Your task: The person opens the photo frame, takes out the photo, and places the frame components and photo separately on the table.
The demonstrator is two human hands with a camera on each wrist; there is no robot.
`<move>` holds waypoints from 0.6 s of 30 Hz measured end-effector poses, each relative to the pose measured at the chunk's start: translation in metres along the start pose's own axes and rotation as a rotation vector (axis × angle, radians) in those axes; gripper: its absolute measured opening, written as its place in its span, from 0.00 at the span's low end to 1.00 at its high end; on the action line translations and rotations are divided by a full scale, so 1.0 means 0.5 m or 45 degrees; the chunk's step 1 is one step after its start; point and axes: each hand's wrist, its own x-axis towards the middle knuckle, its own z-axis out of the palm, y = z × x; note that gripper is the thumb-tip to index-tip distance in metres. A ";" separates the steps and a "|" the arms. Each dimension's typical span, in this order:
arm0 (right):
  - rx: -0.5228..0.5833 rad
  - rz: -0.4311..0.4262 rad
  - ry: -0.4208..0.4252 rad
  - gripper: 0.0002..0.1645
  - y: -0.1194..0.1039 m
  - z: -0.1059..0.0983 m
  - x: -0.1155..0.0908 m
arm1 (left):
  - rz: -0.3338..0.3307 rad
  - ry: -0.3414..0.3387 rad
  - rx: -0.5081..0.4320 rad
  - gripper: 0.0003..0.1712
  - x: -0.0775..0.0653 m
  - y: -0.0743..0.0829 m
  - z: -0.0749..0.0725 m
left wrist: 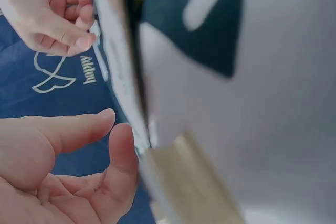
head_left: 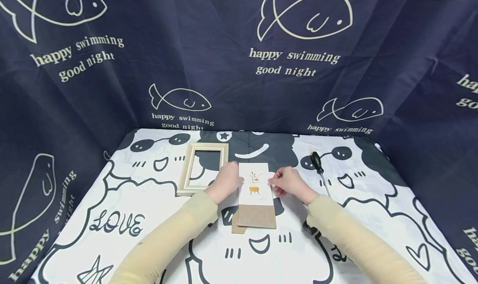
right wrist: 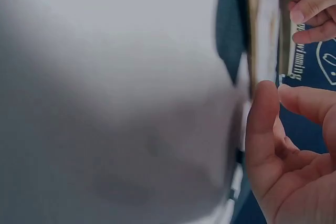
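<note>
A white printed card with an orange pot and leafy plant lies on a brown backing board. The board's lower part shows below the card, with another brown piece jutting out at lower left. At the card's left edge, my left hand pinches with thumb and index finger; in the left wrist view these fingertips nearly meet. My right hand holds the opposite edge. Its index fingertip and thumb come together at the card's edge in the right wrist view.
An empty cream picture frame lies behind and left of the card. On the right, a screwdriver with a black handle points toward my right sleeve. The table has a black-and-white cartoon cloth, with dark blue curtains around it.
</note>
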 end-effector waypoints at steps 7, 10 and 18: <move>-0.074 -0.115 -0.013 0.08 -0.029 -0.062 -0.039 | 0.045 0.010 0.022 0.26 -0.026 0.018 -0.062; -0.084 -0.150 0.020 0.07 -0.042 -0.093 -0.062 | 0.098 0.047 0.061 0.28 -0.041 0.021 -0.091; -0.356 -0.398 0.326 0.06 -0.079 -0.172 -0.146 | 0.234 0.237 0.157 0.29 -0.106 0.002 -0.170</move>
